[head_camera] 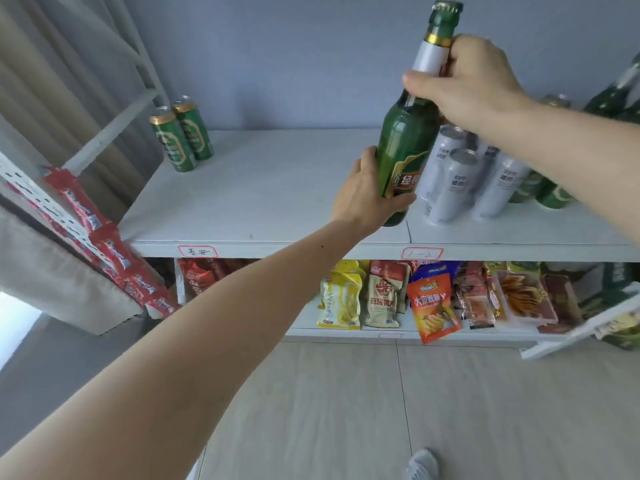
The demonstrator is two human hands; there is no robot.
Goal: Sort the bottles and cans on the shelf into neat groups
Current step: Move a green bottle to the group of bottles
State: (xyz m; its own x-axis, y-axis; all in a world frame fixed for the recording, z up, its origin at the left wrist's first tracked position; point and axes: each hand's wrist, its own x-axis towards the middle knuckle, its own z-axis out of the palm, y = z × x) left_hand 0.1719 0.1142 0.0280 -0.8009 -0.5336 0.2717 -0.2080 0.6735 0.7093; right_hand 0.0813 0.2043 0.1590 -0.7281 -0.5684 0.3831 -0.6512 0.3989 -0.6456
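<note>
A plain pale blue-grey wall stood behind the white shelf unit. Beige curtains hung at the left, with a bright patch of daylight low beside them. The floor was laid in large light beige tiles with thin dark joints. A white slanted metal frame crossed in front of the curtains. Soft, even light filled the room.

green bottle (tilted), 2 hands' grip
</note>
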